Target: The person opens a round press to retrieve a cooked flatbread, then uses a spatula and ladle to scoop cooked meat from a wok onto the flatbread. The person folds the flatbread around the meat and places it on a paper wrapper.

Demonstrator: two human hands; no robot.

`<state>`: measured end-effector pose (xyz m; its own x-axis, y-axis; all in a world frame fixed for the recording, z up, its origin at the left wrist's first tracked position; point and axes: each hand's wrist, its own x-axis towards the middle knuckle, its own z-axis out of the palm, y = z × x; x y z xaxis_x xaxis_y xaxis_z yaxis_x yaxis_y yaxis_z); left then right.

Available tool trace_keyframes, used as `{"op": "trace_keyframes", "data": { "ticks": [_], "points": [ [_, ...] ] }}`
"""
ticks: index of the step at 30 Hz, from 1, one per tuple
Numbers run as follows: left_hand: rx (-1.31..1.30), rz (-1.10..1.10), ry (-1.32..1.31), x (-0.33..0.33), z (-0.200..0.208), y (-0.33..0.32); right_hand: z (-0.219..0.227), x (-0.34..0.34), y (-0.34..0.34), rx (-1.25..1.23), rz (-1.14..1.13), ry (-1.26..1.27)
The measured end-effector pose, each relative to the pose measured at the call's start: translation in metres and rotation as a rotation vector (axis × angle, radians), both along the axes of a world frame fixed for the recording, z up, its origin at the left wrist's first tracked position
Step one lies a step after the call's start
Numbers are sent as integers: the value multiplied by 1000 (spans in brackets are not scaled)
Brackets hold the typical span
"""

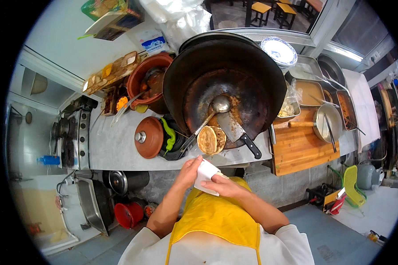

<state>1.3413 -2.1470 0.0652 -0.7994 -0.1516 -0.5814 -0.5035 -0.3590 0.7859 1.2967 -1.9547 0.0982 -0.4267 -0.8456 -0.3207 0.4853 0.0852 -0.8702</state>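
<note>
Close to my yellow apron, both hands grip a white paper bag (206, 173). My left hand (189, 174) closes on its left side, and my right hand (226, 185) holds its lower right part. A pale edge shows by my right fingers; whether something is inside I cannot tell. Just beyond my hands, two round browned flatbreads (206, 140) lie overlapping at the near rim of a big dark wok (256, 84). In the wok, a metal ladle (221, 104) rests beside a cleaver (234, 128), whose black handle sticks out over the rim toward me.
Left of the wok stand a brown clay pot (137, 81) of stew and a brown lid (150, 132) with a green pepper (168, 134). On the right are a wooden cutting board (296, 152), a saucepan (328, 121), metal trays (308, 93) and stacked plates (279, 51).
</note>
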Motion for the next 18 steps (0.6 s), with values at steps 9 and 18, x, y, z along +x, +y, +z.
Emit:
{"op": "trace_keyframes", "data": {
  "ticks": [9, 18],
  "points": [
    [-903, -390, 380, -33, 25, -18, -80, -45, -3, 60, -720, -546],
    [-846, -607, 336, -37, 28, -41, -79, -39, -32, 93, -733, -189]
  ]
}}
